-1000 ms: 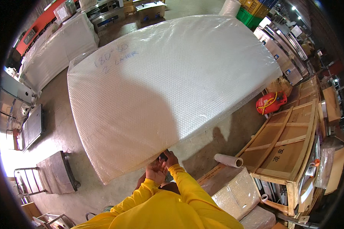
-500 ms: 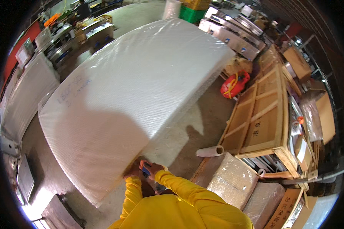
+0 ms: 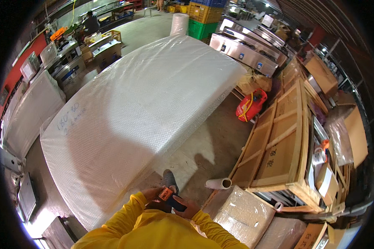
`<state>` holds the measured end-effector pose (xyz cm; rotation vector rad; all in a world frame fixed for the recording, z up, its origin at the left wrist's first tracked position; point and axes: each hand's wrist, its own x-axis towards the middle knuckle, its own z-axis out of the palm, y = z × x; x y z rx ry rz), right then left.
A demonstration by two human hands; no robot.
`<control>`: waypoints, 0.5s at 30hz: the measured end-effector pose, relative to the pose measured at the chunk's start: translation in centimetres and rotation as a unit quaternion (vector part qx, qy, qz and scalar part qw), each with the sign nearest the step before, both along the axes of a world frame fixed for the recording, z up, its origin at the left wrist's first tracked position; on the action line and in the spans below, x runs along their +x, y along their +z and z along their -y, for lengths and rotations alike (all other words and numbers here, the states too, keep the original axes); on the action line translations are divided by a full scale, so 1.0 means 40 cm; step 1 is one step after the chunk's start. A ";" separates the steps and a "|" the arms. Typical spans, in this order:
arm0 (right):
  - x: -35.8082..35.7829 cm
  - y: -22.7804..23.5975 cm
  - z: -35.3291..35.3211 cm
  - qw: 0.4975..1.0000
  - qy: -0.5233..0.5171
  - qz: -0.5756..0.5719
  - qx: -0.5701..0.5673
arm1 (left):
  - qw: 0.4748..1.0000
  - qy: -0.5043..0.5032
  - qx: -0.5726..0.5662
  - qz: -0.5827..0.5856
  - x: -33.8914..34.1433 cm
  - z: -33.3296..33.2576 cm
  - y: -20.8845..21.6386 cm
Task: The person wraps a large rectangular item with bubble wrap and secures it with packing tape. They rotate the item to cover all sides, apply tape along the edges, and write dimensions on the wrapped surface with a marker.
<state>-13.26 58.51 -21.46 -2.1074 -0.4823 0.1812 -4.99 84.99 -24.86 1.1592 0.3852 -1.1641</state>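
Note:
Close to my body, my left hand (image 3: 153, 193) closes its fingers on one end of a small orange-and-black object (image 3: 166, 194) with dark marks. My right hand (image 3: 190, 208) grips its dark end, low and to the right. I cannot make out the object's kind. Just beyond my hands lies a large rectangular piece wrapped in bubble wrap (image 3: 124, 112), with handwriting near its left edge. Neither hand appears to touch the wrap. A grey shoe (image 3: 169, 178) shows on the floor beyond the object.
To the right stand a wooden crate (image 3: 274, 137), a red gas cylinder (image 3: 251, 106) and a plastic-wrapped box (image 3: 245, 211) with a white film roll (image 3: 219, 184) beside it. Steel stoves (image 3: 247, 52), stacked crates (image 3: 201, 29) and an upright bubble-wrap roll (image 3: 179, 25) stand behind. A person (image 3: 91, 21) is far left.
Both hands have drawn back from the wrap's near edge, and the right hand has come lower and nearer my body. The orange-and-black object is now more plainly visible between them.

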 end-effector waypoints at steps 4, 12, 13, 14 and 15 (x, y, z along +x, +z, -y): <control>0.152 -0.005 0.045 0.999 0.002 0.022 0.023 | 0.993 0.017 0.052 0.100 0.164 0.045 -0.002; 0.507 -0.086 0.141 0.988 -0.086 0.127 -0.028 | 0.729 -0.023 0.433 0.529 0.592 0.182 0.156; 0.569 -0.102 0.144 0.987 -0.077 0.135 -0.037 | 0.695 -0.040 0.462 0.550 0.658 0.175 0.161; 0.626 -0.117 0.143 0.987 -0.065 0.144 -0.042 | 0.647 -0.041 0.492 0.580 0.709 0.169 0.158; 0.665 -0.128 0.144 0.986 -0.058 0.152 -0.043 | 0.625 -0.059 0.507 0.590 0.750 0.163 0.147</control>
